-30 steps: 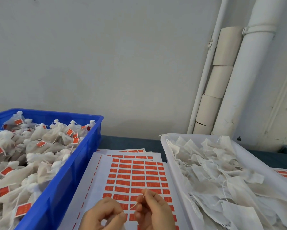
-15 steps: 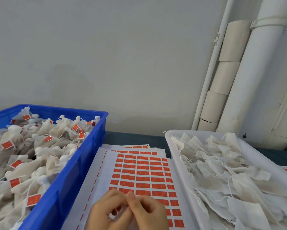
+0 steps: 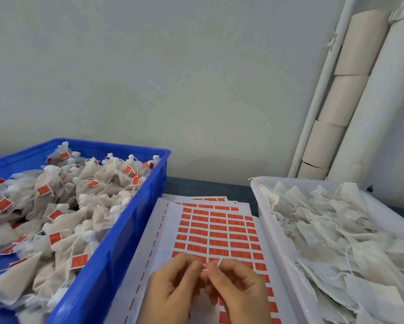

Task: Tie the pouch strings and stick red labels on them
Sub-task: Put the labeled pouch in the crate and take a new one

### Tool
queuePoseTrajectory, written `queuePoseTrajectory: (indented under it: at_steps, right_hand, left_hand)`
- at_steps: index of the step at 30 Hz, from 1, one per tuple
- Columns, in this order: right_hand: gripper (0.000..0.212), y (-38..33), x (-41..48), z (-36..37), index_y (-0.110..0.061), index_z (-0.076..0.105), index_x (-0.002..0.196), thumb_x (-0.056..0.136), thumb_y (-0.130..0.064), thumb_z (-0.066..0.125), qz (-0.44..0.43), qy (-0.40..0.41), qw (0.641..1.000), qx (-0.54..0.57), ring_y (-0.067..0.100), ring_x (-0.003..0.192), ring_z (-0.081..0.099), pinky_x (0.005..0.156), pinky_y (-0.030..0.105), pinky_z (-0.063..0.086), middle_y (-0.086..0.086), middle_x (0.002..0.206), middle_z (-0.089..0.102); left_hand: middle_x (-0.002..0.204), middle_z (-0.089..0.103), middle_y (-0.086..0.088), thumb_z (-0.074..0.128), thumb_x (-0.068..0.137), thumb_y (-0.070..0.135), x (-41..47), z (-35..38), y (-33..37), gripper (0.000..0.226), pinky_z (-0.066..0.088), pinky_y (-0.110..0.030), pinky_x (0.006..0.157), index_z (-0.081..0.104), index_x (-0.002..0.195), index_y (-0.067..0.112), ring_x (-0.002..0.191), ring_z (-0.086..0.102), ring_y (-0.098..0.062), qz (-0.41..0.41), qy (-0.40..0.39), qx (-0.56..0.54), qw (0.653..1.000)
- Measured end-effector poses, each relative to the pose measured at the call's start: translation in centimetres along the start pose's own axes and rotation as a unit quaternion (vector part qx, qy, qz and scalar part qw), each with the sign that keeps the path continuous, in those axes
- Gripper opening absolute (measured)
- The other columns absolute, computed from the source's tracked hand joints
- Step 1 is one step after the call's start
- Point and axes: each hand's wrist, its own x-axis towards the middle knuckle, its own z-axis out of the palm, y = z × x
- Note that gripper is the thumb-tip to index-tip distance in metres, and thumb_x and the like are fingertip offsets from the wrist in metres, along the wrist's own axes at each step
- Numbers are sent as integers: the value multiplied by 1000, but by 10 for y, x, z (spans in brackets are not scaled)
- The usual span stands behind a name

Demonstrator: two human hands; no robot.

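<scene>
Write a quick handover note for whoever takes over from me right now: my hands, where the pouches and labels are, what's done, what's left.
Left hand and right hand: both pinch a thin white string between them, above the white sheet of red rectangular labels. The string's pouch is hidden.
Blue plastic crate, left: tied white fabric pouches with red labels, done.
White plastic tray, right: flat white pouches without labels, left to do.
Next, probably: finish tying this string, then stick a label on it.
</scene>
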Motion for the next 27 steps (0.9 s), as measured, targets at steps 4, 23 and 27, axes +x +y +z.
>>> queuePoseTrajectory:
  at_steps: [4, 23, 27]
  right_hand:
    - [16, 2, -3, 0, -18, 70, 59, 73, -11, 74, -21, -22, 999, -17, 12, 57, 65, 52, 14, 49, 1, 59, 68]
    - [10, 18, 19, -28, -24, 72, 64, 74, -22, 70, 80, -105, 991, -10, 19, 84, 65, 73, 24, 54, 0, 78, 69]
    - [7, 23, 18, -19, -25, 73, 67, 73, -26, 69, 43, -54, 997, -24, 16, 81, 67, 69, 22, 53, -5, 76, 71]
  left_hand:
    - [63, 70, -2, 70, 71, 17, 5, -5, 3, 18, 49, -16, 45, 62, 78, 2, 54, 67, -12, -77, 57, -125, 988]
    - [80, 70, 11, 67, 70, -16, -1, -13, 0, 25, 53, -19, 59, 59, 68, 8, 79, 69, -11, -71, -90, -44, 992]
    - [70, 65, 14, 76, 69, 3, -1, -9, -4, 26, 51, -10, 63, 61, 64, 23, 74, 63, -2, 8, -5, 132, 991]
